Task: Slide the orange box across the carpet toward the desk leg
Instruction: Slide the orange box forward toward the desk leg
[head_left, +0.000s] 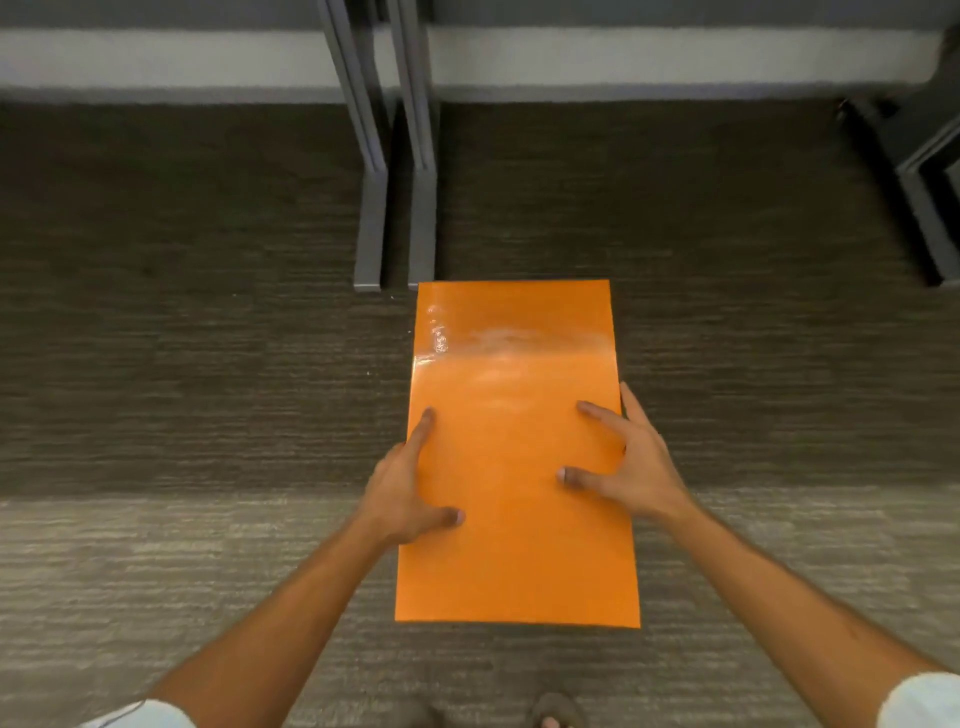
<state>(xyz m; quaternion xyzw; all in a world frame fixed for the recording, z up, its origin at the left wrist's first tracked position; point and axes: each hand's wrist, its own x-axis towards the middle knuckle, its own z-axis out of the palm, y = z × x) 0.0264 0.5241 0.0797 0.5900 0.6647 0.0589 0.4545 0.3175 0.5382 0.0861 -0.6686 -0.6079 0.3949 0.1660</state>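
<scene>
L hand (402, 488), R hand (636, 467) flat, fingers spread, pressing orange box (514, 561); far end by desk leg (422, 228).

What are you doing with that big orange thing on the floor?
A person is leaning over an orange box that lies flat on the carpet. The left hand presses on its left edge and the right hand on its right edge, fingers spread over the top. The box's far end lies right at the foot of a grey desk leg; whether they touch is hidden.
</scene>
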